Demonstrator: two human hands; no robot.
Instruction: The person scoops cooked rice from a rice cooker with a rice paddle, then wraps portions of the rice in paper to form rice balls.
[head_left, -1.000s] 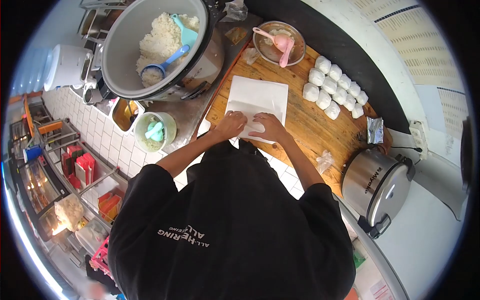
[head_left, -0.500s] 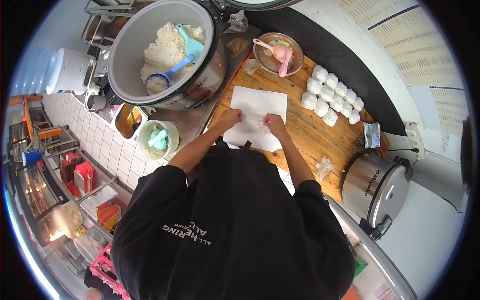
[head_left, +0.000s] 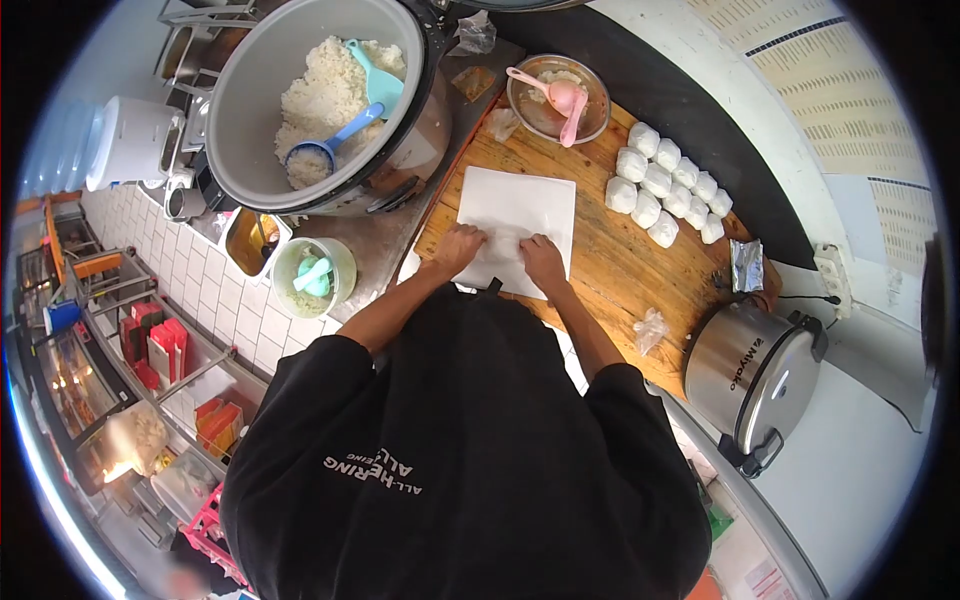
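Note:
A stack of white paper sheets lies on the wooden table in front of me. A thin, see-through piece of plastic appears to lie flat over the lower part of the paper, its outline hard to make out. My left hand is closed at its left side, fingers curled down. On the opposite side my right hand is closed the same way, knuckles up. The fingertips of both hands are mostly hidden, and both hands rest close to the paper.
A big open rice cooker holds rice, a turquoise paddle and a blue scoop. A metal bowl with pink scoops stands behind the paper. Several white wrapped bundles sit right, near a closed cooker.
Both hands have turned knuckles up and pressed closer to the paper. The plastic between them looks flatter than before. The view has shifted slightly.

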